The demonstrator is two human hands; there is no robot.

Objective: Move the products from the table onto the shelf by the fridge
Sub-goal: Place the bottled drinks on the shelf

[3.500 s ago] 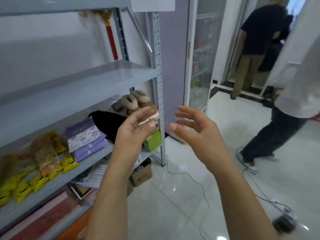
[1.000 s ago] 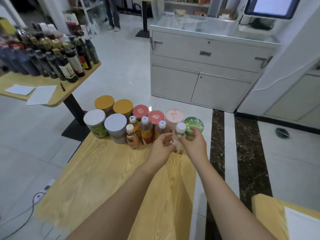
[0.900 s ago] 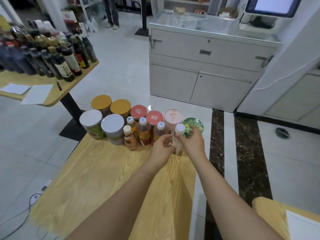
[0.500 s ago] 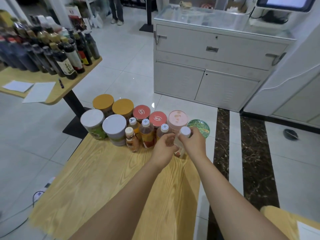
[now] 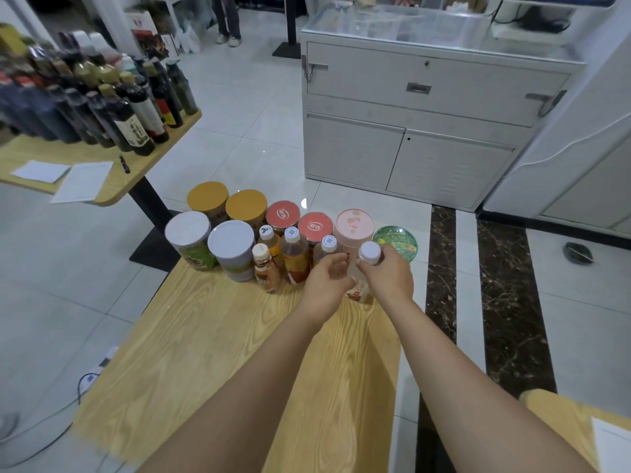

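On the far end of the wooden table [image 5: 239, 353] stands a cluster of products: cans with yellow lids [image 5: 207, 198], red lids [image 5: 282, 215], white lids [image 5: 231, 238], a pink lid [image 5: 353, 225] and a green lid [image 5: 395, 240]. Small white-capped drink bottles [image 5: 293, 250] stand in front of them. My right hand [image 5: 387, 278] grips the rightmost bottle [image 5: 369, 252] just under its cap. My left hand [image 5: 326, 281] curls its fingers round the neighbouring small bottle [image 5: 329, 244]. Both bottles' bodies are mostly hidden by my hands. The shelf and fridge are out of view.
A second table [image 5: 112, 189] at the left carries several dark bottles [image 5: 102, 107] and papers [image 5: 82, 180]. A grey metal cabinet [image 5: 409, 131] stands ahead. A power strip with cable [image 5: 102, 363] lies on the floor at the left. Another table corner [image 5: 580, 421] shows at bottom right.
3.5 s ago my empty hands were at the shelf; now I face the product table. Over the last second both hands stayed on the two rightmost bottles while the view shifted slightly.
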